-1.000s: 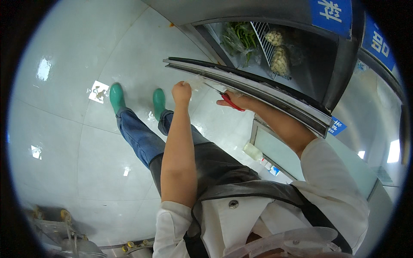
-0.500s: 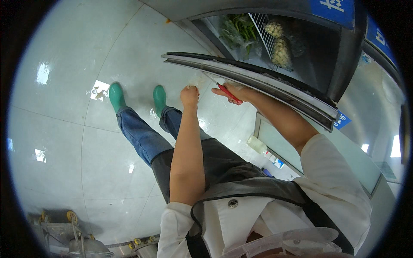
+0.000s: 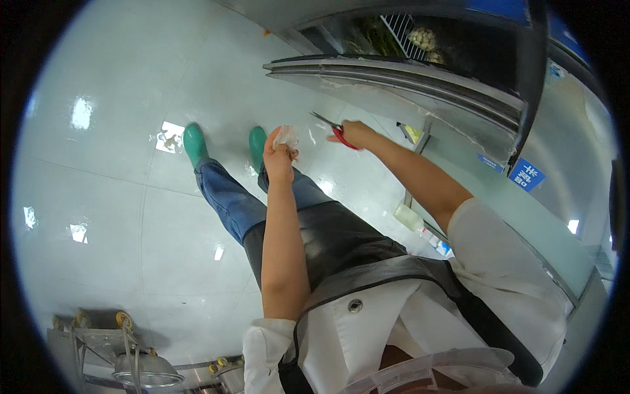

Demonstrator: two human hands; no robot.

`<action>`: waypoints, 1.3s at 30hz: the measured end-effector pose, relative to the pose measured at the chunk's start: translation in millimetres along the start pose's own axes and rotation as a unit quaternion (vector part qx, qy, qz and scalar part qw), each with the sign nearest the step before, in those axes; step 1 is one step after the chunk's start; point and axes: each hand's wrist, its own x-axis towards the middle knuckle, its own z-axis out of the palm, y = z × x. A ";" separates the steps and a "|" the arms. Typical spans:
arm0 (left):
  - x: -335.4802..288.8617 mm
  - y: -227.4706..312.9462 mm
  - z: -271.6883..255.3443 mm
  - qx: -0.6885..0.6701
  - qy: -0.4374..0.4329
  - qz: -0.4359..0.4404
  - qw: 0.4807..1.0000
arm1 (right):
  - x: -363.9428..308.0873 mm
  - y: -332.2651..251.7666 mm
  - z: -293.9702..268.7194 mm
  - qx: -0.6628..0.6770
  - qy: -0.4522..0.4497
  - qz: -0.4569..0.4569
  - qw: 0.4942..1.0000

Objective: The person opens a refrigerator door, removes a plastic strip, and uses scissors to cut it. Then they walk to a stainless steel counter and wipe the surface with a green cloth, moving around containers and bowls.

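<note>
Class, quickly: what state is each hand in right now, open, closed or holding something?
Left hand: holding crumpled, see-through film.
Right hand: closed on red-handled scissors.

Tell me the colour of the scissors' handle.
The scissors' handle is red, best seen in the head view.

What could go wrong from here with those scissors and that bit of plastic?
Cut: the right hand holds the scissors with bare blades pointing out to the left hand's side; a careless swing might nick the left hand.

Drop: the crumpled clear plastic juts loosely from the left hand and could fall onto the glossy floor, perhaps becoming a slip hazard near the green boots.
</note>
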 end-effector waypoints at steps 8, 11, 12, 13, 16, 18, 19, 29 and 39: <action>-22.5 88.4 -50.7 0.066 0.091 0.111 0.987 | -85.4 67.3 -49.6 0.122 0.268 0.068 0.953; -44.4 124.9 -80.0 0.150 0.108 0.124 0.975 | -81.2 72.7 -82.1 0.051 0.294 0.066 0.952; -56.0 135.4 -83.5 0.169 0.124 0.131 0.969 | -77.0 76.9 -91.9 0.020 0.305 0.056 0.950; -69.2 145.3 -87.2 0.189 0.141 0.135 0.962 | -67.4 87.0 -96.2 0.023 0.312 0.054 0.948; -99.5 163.8 -117.7 0.228 0.129 0.190 0.946 | -41.2 106.8 -113.7 0.045 0.328 0.066 0.941; -121.0 175.9 -125.7 0.150 0.157 0.169 0.961 | -41.1 105.1 -130.5 0.085 0.326 0.107 0.935; -128.3 180.9 -129.5 0.146 0.145 0.175 0.963 | -46.2 100.4 -138.5 0.096 0.316 0.106 0.938; -158.3 166.1 -92.8 0.151 0.032 0.186 0.970 | -67.0 68.9 -173.4 0.102 0.297 0.025 0.949; -170.2 154.2 38.3 0.291 -0.002 0.165 0.943 | -111.6 91.4 -93.2 0.147 0.292 -0.011 0.945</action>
